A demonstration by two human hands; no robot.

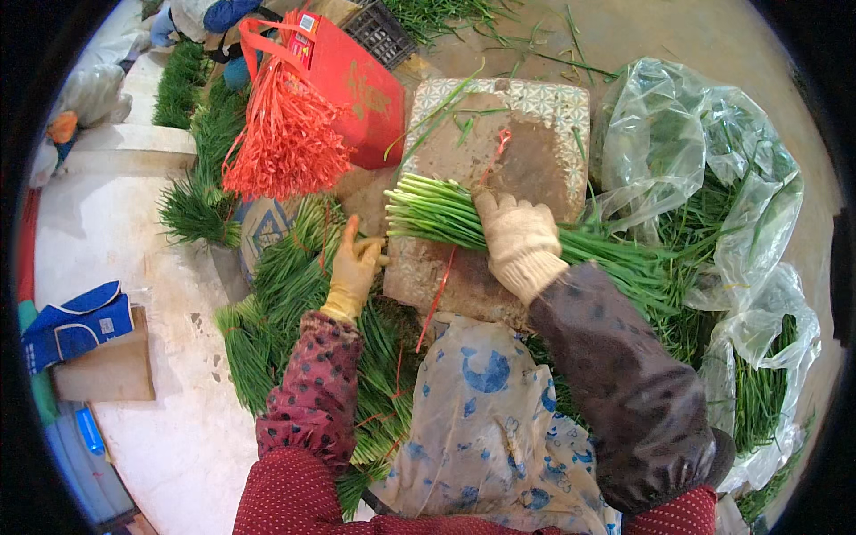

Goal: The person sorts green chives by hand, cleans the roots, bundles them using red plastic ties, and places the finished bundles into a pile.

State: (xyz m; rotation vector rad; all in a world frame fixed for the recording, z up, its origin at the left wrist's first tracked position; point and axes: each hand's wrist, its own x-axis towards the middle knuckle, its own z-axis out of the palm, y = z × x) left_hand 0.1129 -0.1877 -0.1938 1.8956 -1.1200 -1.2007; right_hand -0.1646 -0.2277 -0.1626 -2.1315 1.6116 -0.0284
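My right hand (520, 235), in a pale knit glove, is closed around a bunch of green garlic chives (438, 210). The bunch lies across a worn, patterned board (568, 107), its pale stem ends facing left. A red plastic tie strip (438, 294) runs under the bunch and sticks out on both sides of it. My left hand (354, 267), in a yellowish glove, is left of the board's edge, fingers apart, near tied bundles of chives (287, 267); nothing shows in it.
A red bag (364, 93) with a hank of red strips (284, 134) stands at the upper left. Clear plastic sheeting (659, 134) with loose chives lies right. A black crate (378, 33) is behind; a blue cloth item (80, 324) lies far left. Part of another person shows top left.
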